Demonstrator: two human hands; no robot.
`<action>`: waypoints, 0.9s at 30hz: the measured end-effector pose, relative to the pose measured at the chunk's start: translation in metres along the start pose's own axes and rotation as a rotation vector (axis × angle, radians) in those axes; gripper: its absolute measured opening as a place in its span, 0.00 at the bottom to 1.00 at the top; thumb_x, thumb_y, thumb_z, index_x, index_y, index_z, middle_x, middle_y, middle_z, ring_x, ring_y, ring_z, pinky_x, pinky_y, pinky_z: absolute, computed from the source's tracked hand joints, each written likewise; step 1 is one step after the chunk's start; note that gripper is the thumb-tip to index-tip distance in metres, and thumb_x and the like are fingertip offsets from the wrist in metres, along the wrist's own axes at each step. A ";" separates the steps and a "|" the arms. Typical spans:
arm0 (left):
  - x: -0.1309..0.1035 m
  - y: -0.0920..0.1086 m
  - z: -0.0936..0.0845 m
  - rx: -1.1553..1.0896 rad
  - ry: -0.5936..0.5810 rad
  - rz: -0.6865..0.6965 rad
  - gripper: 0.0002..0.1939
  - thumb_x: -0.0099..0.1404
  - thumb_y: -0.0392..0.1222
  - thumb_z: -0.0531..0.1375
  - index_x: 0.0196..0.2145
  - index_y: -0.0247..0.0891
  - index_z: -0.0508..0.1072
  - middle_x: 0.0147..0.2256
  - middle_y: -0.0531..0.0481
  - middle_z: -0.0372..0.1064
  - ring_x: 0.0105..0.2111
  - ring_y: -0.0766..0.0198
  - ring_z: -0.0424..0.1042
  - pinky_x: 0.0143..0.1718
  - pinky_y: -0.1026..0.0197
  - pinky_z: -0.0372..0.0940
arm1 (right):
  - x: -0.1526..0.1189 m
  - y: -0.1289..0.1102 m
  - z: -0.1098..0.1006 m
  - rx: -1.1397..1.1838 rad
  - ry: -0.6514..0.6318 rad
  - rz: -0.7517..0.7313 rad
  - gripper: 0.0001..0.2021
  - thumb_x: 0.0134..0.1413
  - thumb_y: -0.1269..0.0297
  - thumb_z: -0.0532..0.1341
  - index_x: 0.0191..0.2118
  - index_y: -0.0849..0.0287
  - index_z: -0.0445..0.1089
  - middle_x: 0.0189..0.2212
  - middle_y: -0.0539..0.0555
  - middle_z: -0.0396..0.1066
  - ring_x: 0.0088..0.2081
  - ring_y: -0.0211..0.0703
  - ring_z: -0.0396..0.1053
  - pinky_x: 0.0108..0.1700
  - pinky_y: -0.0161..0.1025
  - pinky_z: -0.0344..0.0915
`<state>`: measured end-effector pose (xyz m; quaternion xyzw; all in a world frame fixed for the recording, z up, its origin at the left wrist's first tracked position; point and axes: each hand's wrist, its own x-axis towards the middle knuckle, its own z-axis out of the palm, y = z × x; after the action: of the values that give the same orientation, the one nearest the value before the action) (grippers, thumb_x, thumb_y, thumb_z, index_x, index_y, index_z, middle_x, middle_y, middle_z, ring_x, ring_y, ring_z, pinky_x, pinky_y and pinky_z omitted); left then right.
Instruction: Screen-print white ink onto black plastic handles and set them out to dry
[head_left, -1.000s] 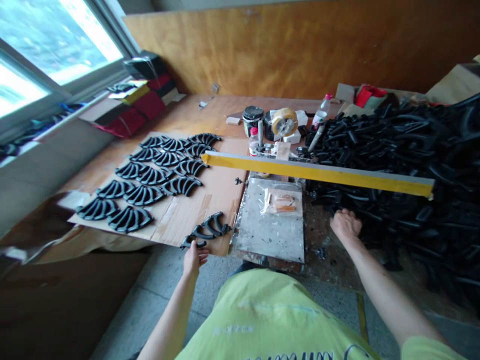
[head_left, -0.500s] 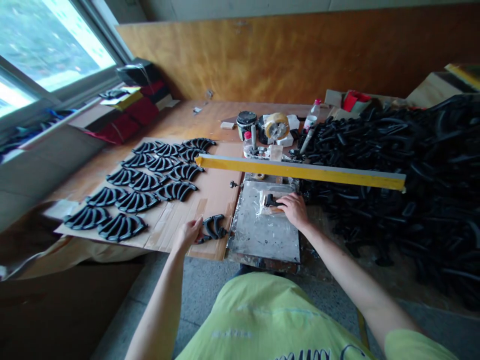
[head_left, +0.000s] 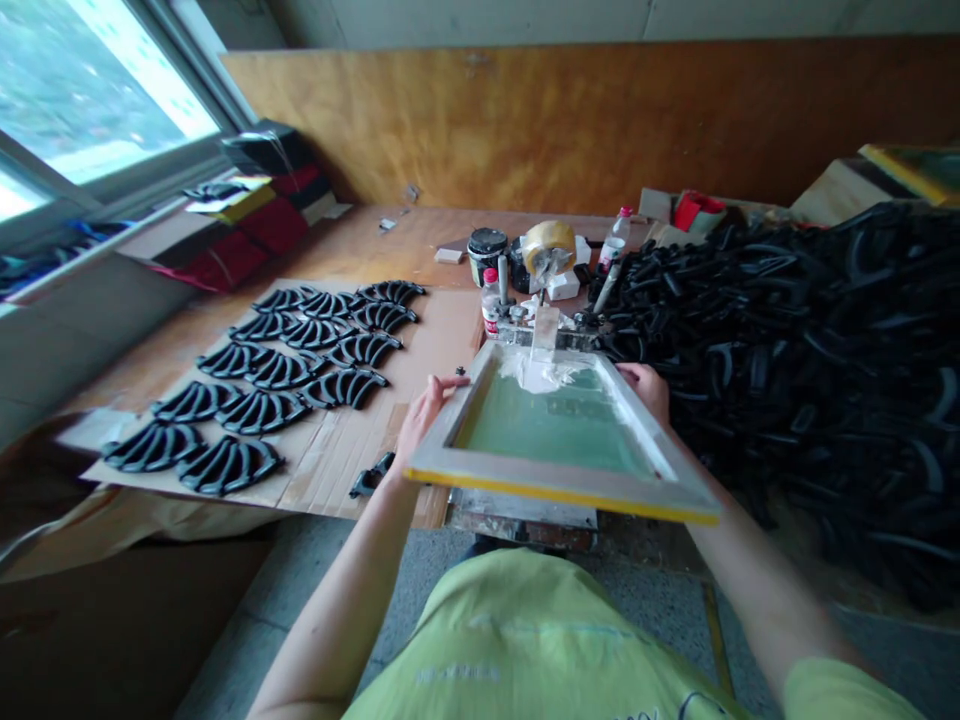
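Note:
A screen-printing frame with pale bars, a yellow front edge and green mesh hangs tilted over the work plate, its near end raised. My left hand is at its left bar, fingers along the side, with part of the grip hidden. At the right bar, my right hand grips the edge with bent fingers. Below the frame, only the front strip of the metal plate shows; whatever lies on the rest is hidden. A black curved piece rests on the cardboard, partly behind my left forearm.
Rows of black fan-shaped pieces cover the cardboard on the left. A large heap of black parts fills the right. Behind the frame stand a clamp, a tape roll, a dark tub and bottles.
The frame has swung down from nearly level with my eyes, hiding the plate and the black piece there. My right hand left that piece, my left the one on the cardboard; both moved to the frame.

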<state>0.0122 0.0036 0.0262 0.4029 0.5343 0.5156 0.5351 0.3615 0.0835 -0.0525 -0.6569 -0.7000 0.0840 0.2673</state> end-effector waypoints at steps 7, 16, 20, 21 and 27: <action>-0.018 -0.095 -0.019 0.102 -0.035 -0.256 0.39 0.55 0.57 0.64 0.60 0.38 0.64 0.30 0.50 0.73 0.27 0.65 0.71 0.26 0.66 0.63 | 0.054 -0.082 0.019 -0.057 0.003 -0.350 0.22 0.51 0.68 0.63 0.54 0.62 0.67 0.53 0.62 0.66 0.54 0.54 0.61 0.55 0.48 0.61; -0.006 -0.131 -0.027 0.189 -0.064 -0.242 0.37 0.57 0.60 0.61 0.59 0.37 0.65 0.32 0.50 0.73 0.29 0.64 0.71 0.28 0.65 0.63 | -0.006 -0.084 0.025 -0.092 -0.373 -0.680 0.10 0.52 0.78 0.55 0.37 0.62 0.71 0.36 0.58 0.73 0.42 0.47 0.67 0.44 0.40 0.62; -0.007 -0.131 -0.026 0.215 -0.043 -0.231 0.36 0.57 0.61 0.60 0.57 0.37 0.66 0.35 0.49 0.74 0.30 0.63 0.71 0.30 0.64 0.64 | -0.006 -0.076 0.015 0.036 -0.458 -0.777 0.09 0.51 0.77 0.57 0.35 0.59 0.72 0.33 0.54 0.73 0.38 0.44 0.68 0.43 0.39 0.63; -0.008 -0.129 -0.025 0.210 -0.040 -0.232 0.36 0.57 0.61 0.60 0.57 0.37 0.67 0.35 0.49 0.74 0.30 0.63 0.71 0.30 0.64 0.64 | -0.003 -0.078 0.016 0.039 -0.443 -0.735 0.08 0.52 0.76 0.57 0.34 0.59 0.72 0.32 0.54 0.72 0.37 0.44 0.68 0.42 0.39 0.63; -0.012 -0.117 -0.020 0.176 -0.010 -0.257 0.35 0.56 0.61 0.61 0.56 0.38 0.67 0.30 0.51 0.73 0.27 0.64 0.71 0.27 0.64 0.64 | -0.023 -0.076 0.031 0.058 -0.292 -0.689 0.15 0.52 0.79 0.55 0.43 0.62 0.73 0.41 0.59 0.73 0.49 0.49 0.66 0.51 0.44 0.62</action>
<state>0.0074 -0.0271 -0.0889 0.3790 0.6220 0.3920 0.5620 0.2800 0.0589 -0.0491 -0.3563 -0.9079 0.1016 0.1959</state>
